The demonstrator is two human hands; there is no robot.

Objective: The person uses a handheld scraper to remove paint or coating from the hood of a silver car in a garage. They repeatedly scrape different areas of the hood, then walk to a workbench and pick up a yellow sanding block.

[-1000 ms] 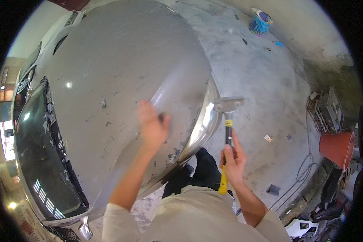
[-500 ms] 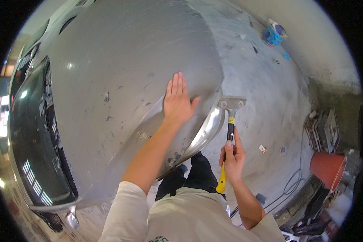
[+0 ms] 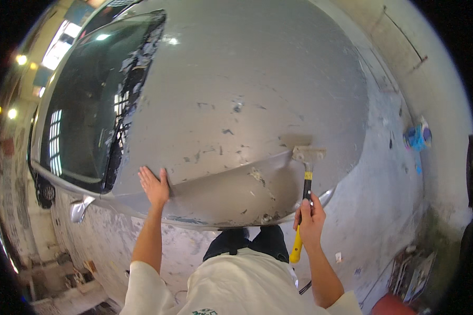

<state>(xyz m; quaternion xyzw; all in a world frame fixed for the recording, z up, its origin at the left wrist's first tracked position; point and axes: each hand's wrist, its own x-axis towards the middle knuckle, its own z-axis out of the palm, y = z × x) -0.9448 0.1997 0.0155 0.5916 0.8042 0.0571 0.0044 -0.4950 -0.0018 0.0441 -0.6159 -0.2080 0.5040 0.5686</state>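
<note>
My left hand lies flat with spread fingers on a grey car's hood, near the base of the windshield. In my right hand is a long scraper with a black and yellow handle and a wide metal head. That head is over the front part of the hood, just beyond the raised body crease; I cannot tell whether its edge touches. Dark flakes and marks are scattered over the paint around it.
A side mirror sticks out at the left. Beyond the car's front, a blue bucket stands near the wall. At the lower right are a red bucket and a metal frame on the floor. The car's side edge is close to my legs.
My left hand has moved left along the hood toward the windshield. The scraper, previously beside the headlight, is now over the hood. The view has shifted toward the windshield.
</note>
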